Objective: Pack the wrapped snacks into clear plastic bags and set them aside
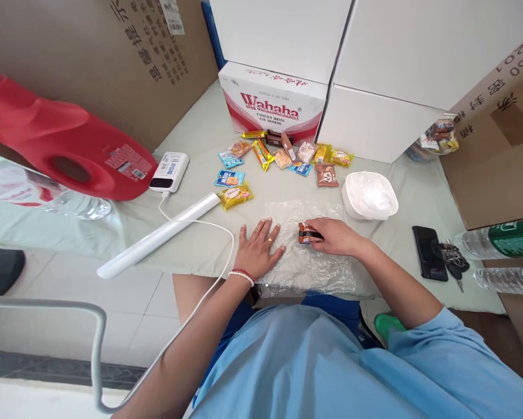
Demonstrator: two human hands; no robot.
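My left hand lies flat with fingers spread, on the left edge of a clear plastic sheet. Over the sheet, my right hand grips a small snack packet in a brown and orange wrapper. Beyond the sheet lie several wrapped snacks, among them a yellow packet, a blue packet and a brown packet. A white plastic tub with crumpled clear film in it stands to the right. Whether the packet touches the sheet is hard to tell.
A white power bank trails a cable past my left arm, across a white tube. A red jug leans at left. A Wahaha box stands behind the snacks. At right are a phone, keys and bottles.
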